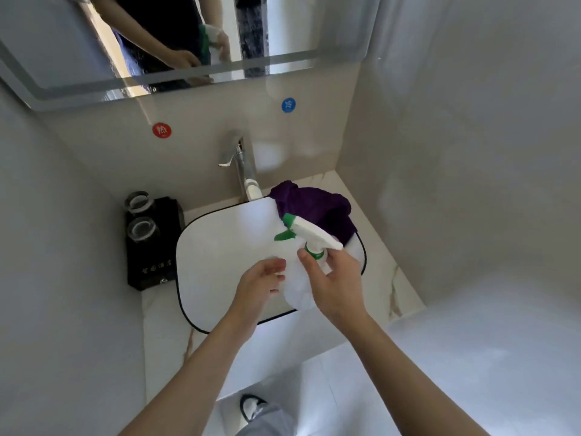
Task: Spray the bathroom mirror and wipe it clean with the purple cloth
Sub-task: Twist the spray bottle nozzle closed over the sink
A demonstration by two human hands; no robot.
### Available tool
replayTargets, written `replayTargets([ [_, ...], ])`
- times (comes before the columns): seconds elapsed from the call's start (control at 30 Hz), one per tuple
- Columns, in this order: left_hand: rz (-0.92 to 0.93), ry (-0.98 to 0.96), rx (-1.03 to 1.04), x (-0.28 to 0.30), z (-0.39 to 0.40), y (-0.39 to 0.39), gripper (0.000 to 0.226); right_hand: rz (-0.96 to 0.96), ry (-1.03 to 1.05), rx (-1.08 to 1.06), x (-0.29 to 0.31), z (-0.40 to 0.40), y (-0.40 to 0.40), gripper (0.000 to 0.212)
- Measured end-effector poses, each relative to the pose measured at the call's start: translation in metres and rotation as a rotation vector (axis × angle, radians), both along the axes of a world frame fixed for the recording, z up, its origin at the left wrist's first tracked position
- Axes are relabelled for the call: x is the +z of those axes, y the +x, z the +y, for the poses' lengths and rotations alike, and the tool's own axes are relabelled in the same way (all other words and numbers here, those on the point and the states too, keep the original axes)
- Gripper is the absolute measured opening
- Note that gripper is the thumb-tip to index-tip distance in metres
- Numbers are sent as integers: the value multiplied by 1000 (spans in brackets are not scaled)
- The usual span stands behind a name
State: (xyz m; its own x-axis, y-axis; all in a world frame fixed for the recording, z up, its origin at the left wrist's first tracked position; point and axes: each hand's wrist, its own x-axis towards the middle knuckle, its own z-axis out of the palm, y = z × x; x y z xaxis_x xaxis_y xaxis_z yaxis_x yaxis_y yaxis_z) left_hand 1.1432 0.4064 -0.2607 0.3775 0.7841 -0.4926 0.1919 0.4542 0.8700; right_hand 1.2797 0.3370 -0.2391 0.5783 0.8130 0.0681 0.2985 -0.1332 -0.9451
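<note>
Mirror (47, 42): hung at 11–12 o'clock above the basin, lower edge w/ frosted strip; reflected the person's arms and bottle.
Walls: closed in L, R and behind; open room only toward 6 o'clock.
Basin (220, 247): white, dark-rimmed, centre; bare counter strip at 3 o'clock.
Tray (151, 247): black, at 9 o'clock, touching the L wall, two glasses on it.
Purple cloth (317, 209): bunched over basin's rim at 1 o'clock, beside faucet (242, 165).
Spray bottle (301, 262): white w/ green trigger, over basin, nozzle toward 11 o'clock.
Right hand (333, 284): wrapped round bottle neck, thumb up front.
Left hand (261, 284): half-open, fingertips against the bottle's body, not gripping.
</note>
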Motion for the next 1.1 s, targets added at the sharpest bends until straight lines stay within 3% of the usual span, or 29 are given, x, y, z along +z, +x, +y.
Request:
replayTargets([
  [0.1, 57, 100, -117, 2, -26, 1, 46, 45, 90, -177, 8, -35, 14, 5],
  [0.2, 300, 254, -434, 4, -73, 11, 98, 201, 145, -379, 9, -83, 37, 23],
  [0.27, 474, 417, -638, 4, -106, 24, 117, 340, 143, -468, 6, -120, 50, 21],
  [0.4, 628, 542, -814, -12, -168, 52, 96, 506, 112, -537, -17, -195, 69, 23],
  [0.5, 701, 554, -932, -29, -207, 65, 90, 504, 3, -476, -40, -244, 78, 25],
  [0.67, 711, 494, -1069, -61, -238, 67, 89, 465, -246, -326, -85, -302, 72, 48],
  [0.83, 734, 410, -1200, -116, -241, 53, 92, 660, -353, -427, -138, -314, 54, 49],
  [1.0, 801, 329, -1323, -197, -234, 38, 87, 945, -432, -595, -224, -318, 29, 46],
  [1.1, 831, 239, -1364, -251, -227, 28, 86, 1015, -475, -606, -281, -313, 19, 41],
])
